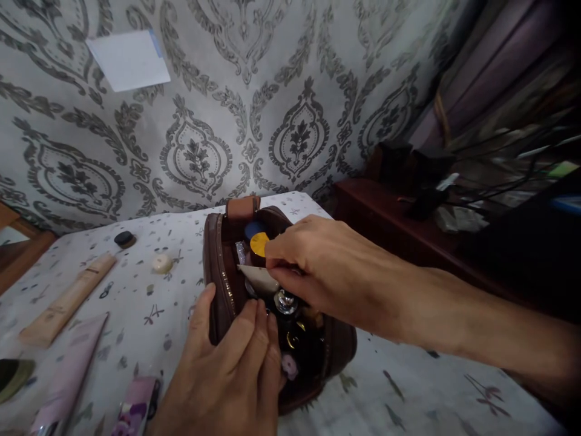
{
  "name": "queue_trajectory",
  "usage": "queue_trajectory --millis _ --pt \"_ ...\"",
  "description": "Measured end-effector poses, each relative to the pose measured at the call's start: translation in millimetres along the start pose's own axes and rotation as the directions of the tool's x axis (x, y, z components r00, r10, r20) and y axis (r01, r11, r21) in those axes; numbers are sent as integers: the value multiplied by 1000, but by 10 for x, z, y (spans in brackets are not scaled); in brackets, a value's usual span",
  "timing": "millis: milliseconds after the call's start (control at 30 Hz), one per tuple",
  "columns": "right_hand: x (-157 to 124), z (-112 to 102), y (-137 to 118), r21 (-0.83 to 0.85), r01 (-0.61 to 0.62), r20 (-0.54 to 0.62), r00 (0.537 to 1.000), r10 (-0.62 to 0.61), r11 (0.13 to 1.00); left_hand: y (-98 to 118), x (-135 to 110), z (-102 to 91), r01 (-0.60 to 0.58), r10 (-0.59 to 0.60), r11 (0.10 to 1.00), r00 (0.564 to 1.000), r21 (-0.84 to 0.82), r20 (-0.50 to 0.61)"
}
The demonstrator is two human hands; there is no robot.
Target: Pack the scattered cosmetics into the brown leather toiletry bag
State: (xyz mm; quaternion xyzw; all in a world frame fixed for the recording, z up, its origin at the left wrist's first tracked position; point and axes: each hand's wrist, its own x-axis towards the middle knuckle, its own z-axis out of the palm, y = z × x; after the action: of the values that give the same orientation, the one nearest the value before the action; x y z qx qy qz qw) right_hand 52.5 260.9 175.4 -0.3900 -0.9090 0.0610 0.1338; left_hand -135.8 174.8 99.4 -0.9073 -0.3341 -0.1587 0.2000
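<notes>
A brown zippered cosmetic bag (213,260) stands open on the patterned cloth. My left hand (236,363) is closed over its left side, thumb at the outer wall and fingers inside. Reaching in from the right, my right hand (308,260) has its fingers curled together beside a round yellow piece (259,244) and a pale beige flat item (258,278). What those fingers pinch is hidden. A dark blue round item (255,229) lies behind the yellow one. Also in the bag are a shiny silver-topped item (285,301) and a small pink item (289,366).
On the cloth at left lie a beige tube (68,300), a pink tube (70,375), a black-lidded jar (124,240), a cream round item (162,263) and a purple-and-pink packet (136,406). A dark red cabinet (372,206) with clutter stands at right, against a patterned wall.
</notes>
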Motion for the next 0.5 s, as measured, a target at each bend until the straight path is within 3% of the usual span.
queue_trajectory --millis 200,400,500 --pt "84 -140 -120 -92 -113 132 983 125 989 18 85 -22 -2 3 998 1000 69 -23" --pt "94 -153 -120 -100 -82 135 986 95 992 -193 281 -271 113 -122 982 991 -149 -51" --pt "95 -159 -118 -87 -50 139 988 61 995 -378 454 -377 228 -220 958 973 -173 65"
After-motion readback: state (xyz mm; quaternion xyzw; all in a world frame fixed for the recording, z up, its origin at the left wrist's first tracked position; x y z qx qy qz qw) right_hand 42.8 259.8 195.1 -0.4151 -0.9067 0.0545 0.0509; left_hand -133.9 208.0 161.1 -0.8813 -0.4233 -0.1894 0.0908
